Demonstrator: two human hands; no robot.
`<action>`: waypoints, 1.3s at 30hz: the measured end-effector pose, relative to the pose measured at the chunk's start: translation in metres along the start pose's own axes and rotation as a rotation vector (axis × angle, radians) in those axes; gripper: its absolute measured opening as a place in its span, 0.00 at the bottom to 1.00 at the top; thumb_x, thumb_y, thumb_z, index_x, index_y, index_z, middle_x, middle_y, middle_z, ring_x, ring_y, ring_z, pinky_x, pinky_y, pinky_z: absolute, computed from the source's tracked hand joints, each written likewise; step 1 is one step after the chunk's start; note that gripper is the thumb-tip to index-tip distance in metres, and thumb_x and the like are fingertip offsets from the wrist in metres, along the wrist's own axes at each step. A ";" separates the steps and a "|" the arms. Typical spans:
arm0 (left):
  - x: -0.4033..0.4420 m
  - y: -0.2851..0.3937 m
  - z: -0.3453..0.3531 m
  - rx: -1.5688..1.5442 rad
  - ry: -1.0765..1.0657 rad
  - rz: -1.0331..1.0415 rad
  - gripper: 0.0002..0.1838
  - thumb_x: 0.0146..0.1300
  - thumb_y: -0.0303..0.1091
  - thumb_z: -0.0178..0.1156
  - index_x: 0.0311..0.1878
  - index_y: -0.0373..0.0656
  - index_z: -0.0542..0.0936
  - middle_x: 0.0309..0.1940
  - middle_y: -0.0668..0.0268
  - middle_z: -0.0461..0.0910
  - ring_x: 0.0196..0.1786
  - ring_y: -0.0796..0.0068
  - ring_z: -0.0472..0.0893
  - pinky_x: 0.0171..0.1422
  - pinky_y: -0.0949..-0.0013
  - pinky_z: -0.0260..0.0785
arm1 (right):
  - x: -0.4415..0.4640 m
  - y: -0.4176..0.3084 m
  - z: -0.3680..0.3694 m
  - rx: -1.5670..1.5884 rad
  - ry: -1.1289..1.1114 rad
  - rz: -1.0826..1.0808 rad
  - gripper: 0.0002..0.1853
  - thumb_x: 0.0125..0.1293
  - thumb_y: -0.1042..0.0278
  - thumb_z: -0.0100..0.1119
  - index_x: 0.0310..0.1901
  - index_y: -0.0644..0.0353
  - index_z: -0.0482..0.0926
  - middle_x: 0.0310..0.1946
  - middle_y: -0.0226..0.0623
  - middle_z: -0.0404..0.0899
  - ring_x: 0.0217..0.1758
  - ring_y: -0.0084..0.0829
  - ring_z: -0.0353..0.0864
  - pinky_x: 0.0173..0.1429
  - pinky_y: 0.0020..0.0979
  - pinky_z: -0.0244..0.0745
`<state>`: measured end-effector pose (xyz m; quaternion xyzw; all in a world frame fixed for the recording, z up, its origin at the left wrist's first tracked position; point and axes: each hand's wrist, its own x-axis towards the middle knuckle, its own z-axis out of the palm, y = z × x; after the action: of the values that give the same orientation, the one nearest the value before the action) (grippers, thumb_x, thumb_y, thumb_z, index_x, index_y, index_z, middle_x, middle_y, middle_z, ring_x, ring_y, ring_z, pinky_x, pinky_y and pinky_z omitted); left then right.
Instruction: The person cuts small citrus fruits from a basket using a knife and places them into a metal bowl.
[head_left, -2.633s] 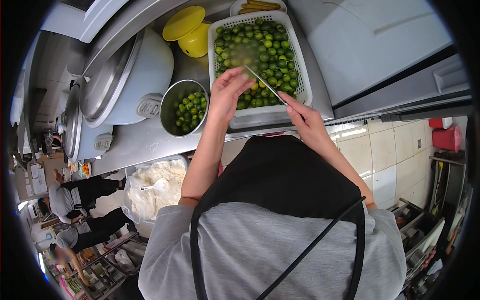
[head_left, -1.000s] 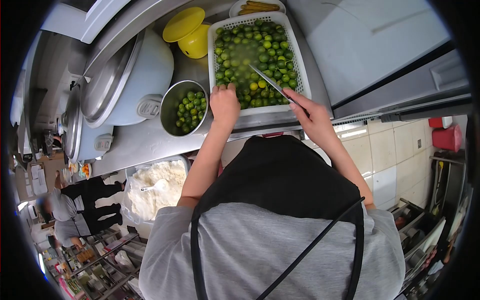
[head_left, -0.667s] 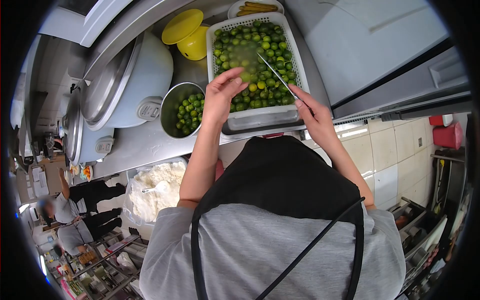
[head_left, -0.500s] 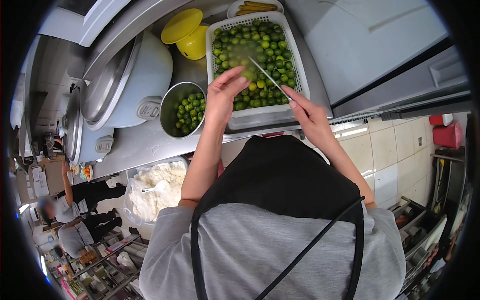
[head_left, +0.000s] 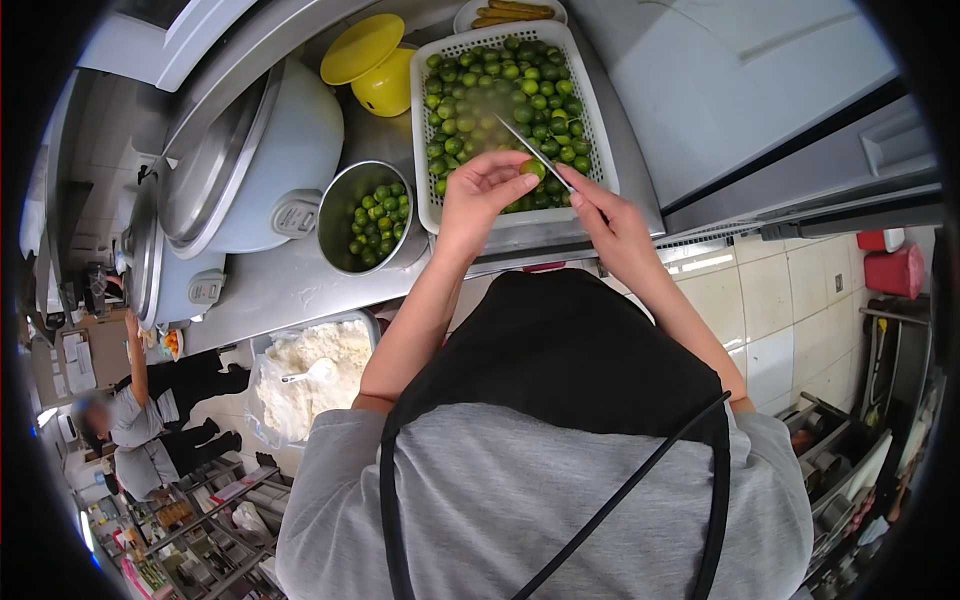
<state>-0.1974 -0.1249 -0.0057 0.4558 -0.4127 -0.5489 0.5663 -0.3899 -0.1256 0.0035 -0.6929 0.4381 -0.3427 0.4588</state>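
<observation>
Between the thumb and fingers of my left hand is a small green lime. My right hand is closed around a knife, its blade pointing up and to the left, right beside the lime. Whether the blade touches the fruit I cannot tell. Both hands are over the near edge of a white perforated basket full of small green limes, a few of them yellowish. Left of the basket stands a metal pot with more limes in it.
Large rice cookers stand left on the steel counter. Behind the pot is a yellow container. A plate with brown sticks lies beyond the basket. Below the counter sits a tub of white grains. Two people are at far left.
My left hand has moved right, towards the knife, and a lime now shows in its fingers. My right hand has shifted slightly left, still with the knife.
</observation>
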 end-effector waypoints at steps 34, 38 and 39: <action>-0.012 0.048 -0.118 1.342 0.238 0.079 0.12 0.45 0.31 0.68 0.35 0.39 0.83 0.31 0.56 0.82 0.36 0.61 0.82 0.44 0.65 0.72 | -0.002 0.020 -0.017 -0.035 -0.035 0.008 0.17 0.68 0.65 0.50 0.57 0.55 0.73 0.48 0.46 0.78 0.47 0.38 0.80 0.51 0.29 0.71; 0.013 -0.003 -0.056 1.596 0.188 0.000 0.12 0.48 0.37 0.67 0.35 0.42 0.83 0.31 0.57 0.81 0.37 0.58 0.80 0.44 0.61 0.72 | 0.006 0.007 -0.010 -0.014 -0.028 -0.037 0.17 0.67 0.65 0.51 0.56 0.55 0.73 0.48 0.46 0.78 0.49 0.38 0.79 0.52 0.29 0.70; 0.017 -0.017 -0.047 1.677 0.236 0.045 0.14 0.46 0.37 0.68 0.36 0.42 0.82 0.31 0.57 0.80 0.37 0.58 0.79 0.43 0.60 0.72 | 0.007 0.005 -0.008 -0.006 -0.066 -0.009 0.17 0.68 0.67 0.50 0.57 0.57 0.72 0.51 0.43 0.77 0.53 0.33 0.77 0.56 0.27 0.67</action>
<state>-0.1550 -0.1390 -0.0346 0.7711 -0.6302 0.0015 0.0910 -0.3957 -0.1362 0.0022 -0.7071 0.4208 -0.3204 0.4693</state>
